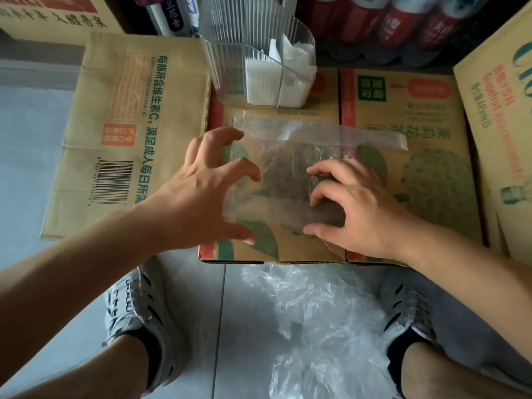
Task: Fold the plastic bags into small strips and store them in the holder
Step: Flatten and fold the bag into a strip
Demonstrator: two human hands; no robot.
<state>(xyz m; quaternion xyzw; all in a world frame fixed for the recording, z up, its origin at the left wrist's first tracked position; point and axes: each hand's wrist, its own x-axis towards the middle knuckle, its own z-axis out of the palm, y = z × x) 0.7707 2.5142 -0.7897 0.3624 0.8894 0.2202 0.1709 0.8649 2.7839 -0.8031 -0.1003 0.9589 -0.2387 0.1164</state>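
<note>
A clear plastic bag lies flattened on a cardboard box, one handle stretched out to the right. My left hand is spread over the bag's left edge with fingertips bent down onto it. My right hand presses bent fingers and thumb onto the bag's right part. Behind the bag stands the clear ribbed holder with folded white bags inside.
A heap of crumpled clear bags lies on the tiled floor between my two shoes. Cardboard boxes flank the working box on the left and right. Red bottle packs stand at the back.
</note>
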